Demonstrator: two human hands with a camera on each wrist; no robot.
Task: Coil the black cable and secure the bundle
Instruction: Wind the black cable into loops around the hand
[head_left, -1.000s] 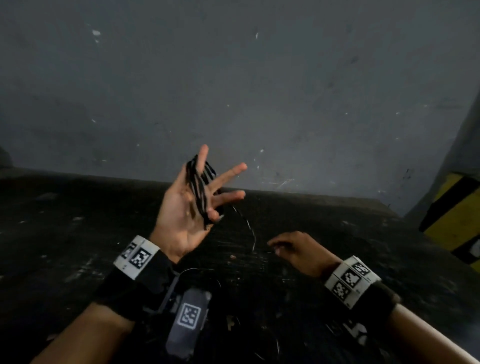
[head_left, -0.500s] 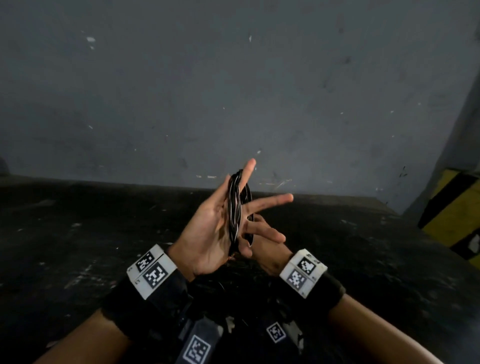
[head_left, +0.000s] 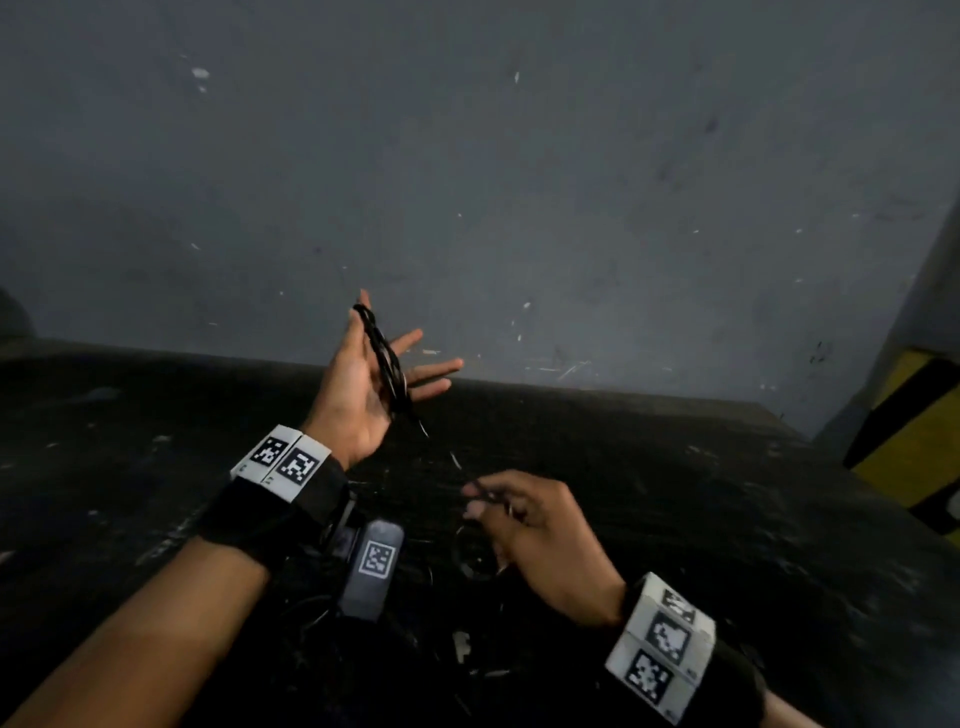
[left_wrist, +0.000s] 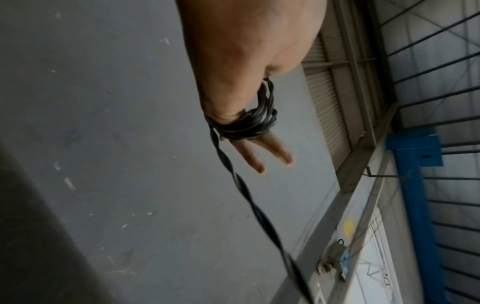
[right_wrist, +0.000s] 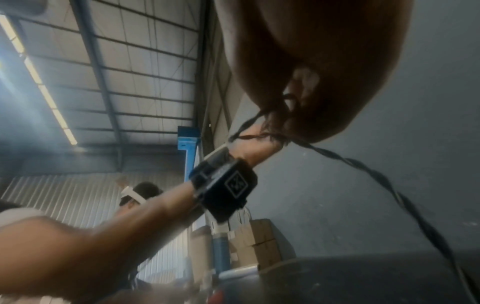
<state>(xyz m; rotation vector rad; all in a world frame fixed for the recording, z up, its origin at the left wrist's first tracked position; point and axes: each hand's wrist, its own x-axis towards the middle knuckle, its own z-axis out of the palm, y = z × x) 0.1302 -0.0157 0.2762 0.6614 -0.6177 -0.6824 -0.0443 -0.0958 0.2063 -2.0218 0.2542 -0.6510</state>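
Mid-coil: our left hand (head_left: 358, 395), fingers spread, wears the black cable (head_left: 382, 353) loops; our right hand (head_left: 524, 525) pinches the tail, due another wrap.

Black twisted cable (head_left: 383, 358); grey wall (head_left: 519, 182) — yellow-and-black striped post (head_left: 914, 441), black-and-white checked wristbands (head_left: 283, 460).

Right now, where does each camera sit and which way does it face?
Head: worn high, looks forward and down at the dark worktop and grey wall; shows left hand, right hand, both forearms.
Left wrist: looks along the straight fingers wound with black cable.
Right wrist: looks up past the right hand, which pinches the cable, to the left forearm and roof.
All three share the cable.
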